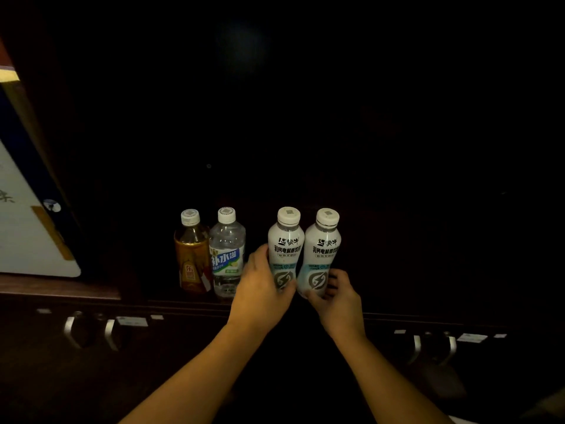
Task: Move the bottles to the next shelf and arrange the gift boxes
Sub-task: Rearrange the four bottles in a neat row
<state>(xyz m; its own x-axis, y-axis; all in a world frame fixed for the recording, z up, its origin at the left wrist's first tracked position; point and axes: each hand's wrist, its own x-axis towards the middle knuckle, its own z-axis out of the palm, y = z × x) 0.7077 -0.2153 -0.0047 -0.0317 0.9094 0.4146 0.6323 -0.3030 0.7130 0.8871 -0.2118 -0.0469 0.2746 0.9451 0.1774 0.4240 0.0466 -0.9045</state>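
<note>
The scene is very dim; most of the frame, from nine o'clock over twelve to three, sinks into near-black with no detail. Light comes from behind the camera and falls mainly on the centre, where the white bottle labels (305,255) read sharply and both forearms take a warm orange cast. A faint bluish flare patch floats at twelve o'clock. The pale gift box (27,228) at nine o'clock is brighter but soft and stretched by wide-angle distortion. Metal handles (72,330) at seven and four o'clock catch weak glints. The lower corners blur away.
</note>
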